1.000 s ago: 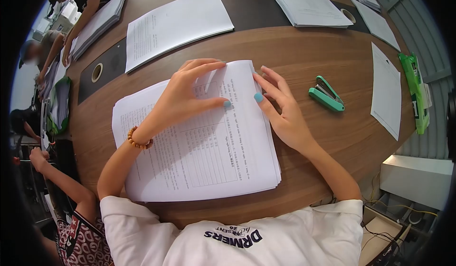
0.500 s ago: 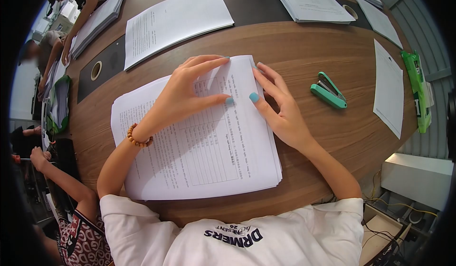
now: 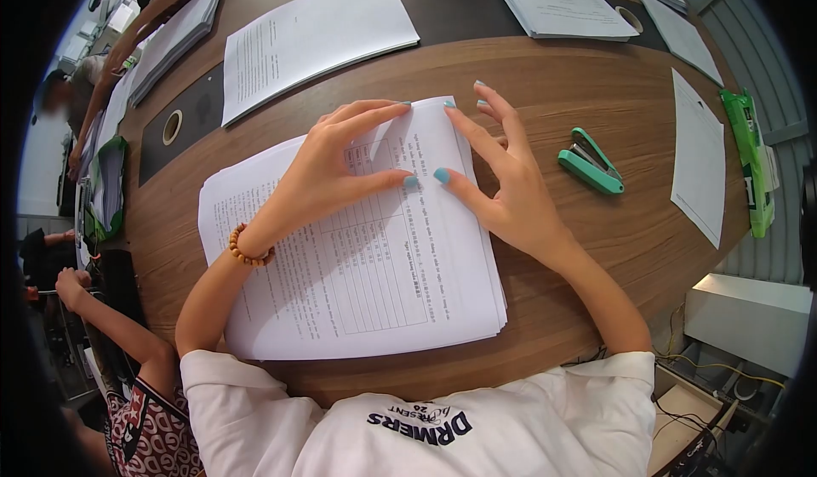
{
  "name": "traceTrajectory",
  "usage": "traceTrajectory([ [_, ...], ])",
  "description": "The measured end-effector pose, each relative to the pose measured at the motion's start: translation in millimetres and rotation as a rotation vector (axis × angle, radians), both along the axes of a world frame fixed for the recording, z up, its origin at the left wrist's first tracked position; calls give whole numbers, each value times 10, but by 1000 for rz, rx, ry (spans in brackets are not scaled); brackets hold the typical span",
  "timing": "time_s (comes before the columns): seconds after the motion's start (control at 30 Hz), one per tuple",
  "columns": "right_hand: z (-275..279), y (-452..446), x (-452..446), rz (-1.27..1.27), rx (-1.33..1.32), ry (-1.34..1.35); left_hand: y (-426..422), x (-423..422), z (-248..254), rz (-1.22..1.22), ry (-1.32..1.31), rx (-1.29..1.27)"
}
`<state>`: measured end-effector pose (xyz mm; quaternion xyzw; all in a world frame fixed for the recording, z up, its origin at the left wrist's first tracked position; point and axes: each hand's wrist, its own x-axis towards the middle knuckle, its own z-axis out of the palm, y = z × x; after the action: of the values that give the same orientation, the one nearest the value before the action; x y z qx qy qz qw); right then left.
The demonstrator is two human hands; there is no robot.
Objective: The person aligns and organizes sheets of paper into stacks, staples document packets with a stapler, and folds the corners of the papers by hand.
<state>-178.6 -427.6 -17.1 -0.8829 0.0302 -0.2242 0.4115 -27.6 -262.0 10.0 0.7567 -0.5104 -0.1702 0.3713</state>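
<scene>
A thick stack of printed sheets [image 3: 383, 281] lies on the wooden table in front of me, a table grid on its top page. My left hand [image 3: 340, 158] rests on the upper part of the stack, fingers and thumb spread, a beaded bracelet at the wrist. At the stack's upper right corner is my right hand [image 3: 511, 179], fingers apart, thumb and index fingertip over the top page's right edge. Neither hand grips anything. To the right of it a green stapler [image 3: 591, 162] lies on the table.
More paper stacks [image 3: 319, 39] [image 3: 557, 5] lie farther back. A tape roll [image 3: 172, 127] sits at the left, a single sheet [image 3: 698, 158] and a green package [image 3: 749, 162] at the right. Other people's arms [image 3: 128, 328] show along the left side.
My right hand has shifted from beside the stack's right edge to partly over it, and its fingers have lifted and spread. My left hand has stayed nearly still.
</scene>
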Motion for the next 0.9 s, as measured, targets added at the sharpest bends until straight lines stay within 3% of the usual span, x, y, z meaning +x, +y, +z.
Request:
traceTrajectory([
  [0.07,33,-7,10,-18,-180,23,8,12,7,-2,-26,2],
  [0.47,71,22,23,-11,-162,7,37,42,60,-32,49,61],
  [0.7,48,92,1,3,-318,-118,40,56,25,-21,54,-101],
  [0.9,128,32,26,-55,-22,-9,43,6,65,-6,161,-122],
])
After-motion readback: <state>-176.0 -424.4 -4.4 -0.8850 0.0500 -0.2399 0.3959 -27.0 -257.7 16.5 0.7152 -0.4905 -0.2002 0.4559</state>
